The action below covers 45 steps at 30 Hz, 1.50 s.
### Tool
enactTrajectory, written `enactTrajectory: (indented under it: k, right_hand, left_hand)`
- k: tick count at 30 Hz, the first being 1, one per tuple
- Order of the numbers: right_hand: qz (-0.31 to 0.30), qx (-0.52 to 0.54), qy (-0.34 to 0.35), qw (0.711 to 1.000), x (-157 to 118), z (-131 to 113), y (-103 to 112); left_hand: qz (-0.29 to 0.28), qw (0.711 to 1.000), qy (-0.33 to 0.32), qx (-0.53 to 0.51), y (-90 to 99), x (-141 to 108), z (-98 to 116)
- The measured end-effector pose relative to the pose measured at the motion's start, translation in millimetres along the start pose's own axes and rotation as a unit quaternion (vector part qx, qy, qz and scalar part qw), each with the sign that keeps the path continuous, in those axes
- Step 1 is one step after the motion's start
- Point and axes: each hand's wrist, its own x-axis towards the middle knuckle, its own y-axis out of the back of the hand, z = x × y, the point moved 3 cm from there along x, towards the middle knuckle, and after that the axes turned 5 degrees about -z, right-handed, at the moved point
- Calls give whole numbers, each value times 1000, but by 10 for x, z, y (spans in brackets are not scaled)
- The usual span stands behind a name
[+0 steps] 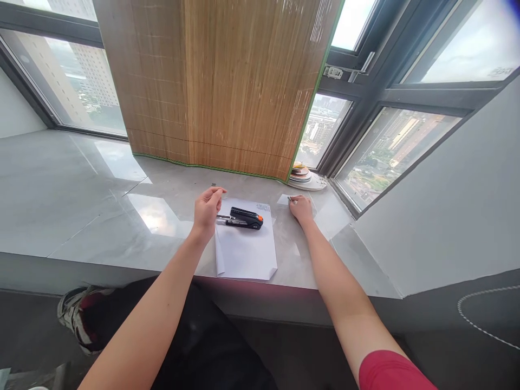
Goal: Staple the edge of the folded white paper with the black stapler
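Stapler point(247, 218) is parked on the paper point(246, 253) on the window ledge point(117, 235), probably to free both hands. Left hand point(206, 210) is mostly curled just left of it, can't tell if it's gripping anything; right hand point(301, 208) is pinching some tiny grey thing point(289, 199) off right.

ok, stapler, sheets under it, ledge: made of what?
Stapler: likely black plastic, slightly glossy; bright silvery strips suggest metal.
Sheets: matte white paper, judging by the curled bottom corner.
Ledge: polished stone or glazed tile; window reflections, thin joint lines.
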Motion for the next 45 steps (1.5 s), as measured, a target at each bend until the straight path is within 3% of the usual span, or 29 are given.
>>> enactTrajectory:
  k: [3, 6, 9, 11, 13, 15, 17, 20, 22, 27, 34, 37, 39, 45]
  right_hand:
    - [38, 51, 25, 998, -21, -39, 57]
    - [122, 112, 49, 985, -91, -153, 167]
    - [177, 154, 37, 971, -187, -300, 230]
    - [115, 190, 44, 974, -236, -415, 180]
    - [-27, 207, 99, 973, -291, -557, 64]
    - [-162, 178, 174, 955, -369, -688, -52]
    - [-220, 142, 219, 940, -426, -763, -115]
    - [-208, 142, 218, 943, -423, -779, -125]
    - [-197, 157, 215, 944, -397, -764, -123]
    - [-216, 146, 208, 943, -359, -734, -163]
    - [-213, 147, 214, 942, -372, -765, -156]
    - [-216, 150, 217, 940, -379, -769, -146]
    - [-215, 151, 221, 939, -381, -767, -142]
    - [-217, 151, 219, 939, -379, -742, -151]
  left_hand:
    - [48, 999, 15, 18, 66, 11, -16]
    - [96, 994, 22, 43, 195, 42, -49]
    - [125, 986, 40, 102, 358, 108, -106]
    - [144, 979, 57, 133, 464, 185, -150]
    - [159, 970, 70, 168, 551, 307, -190]
    - [132, 959, 79, 237, 601, 492, -228]
    - [69, 929, 77, 355, 621, 723, -272]
    - [-10, 853, 33, 521, 624, 1058, -362]
    - [-47, 824, -4, 565, 605, 1219, -450]
    - [-121, 807, -31, 578, 528, 1338, -682]
    - [-89, 757, -16, 648, 517, 1123, -651]
    - [-61, 764, -4, 642, 509, 997, -575]
    - [-37, 787, -4, 615, 511, 908, -505]
    - [37, 939, 17, 342, 543, 519, -192]
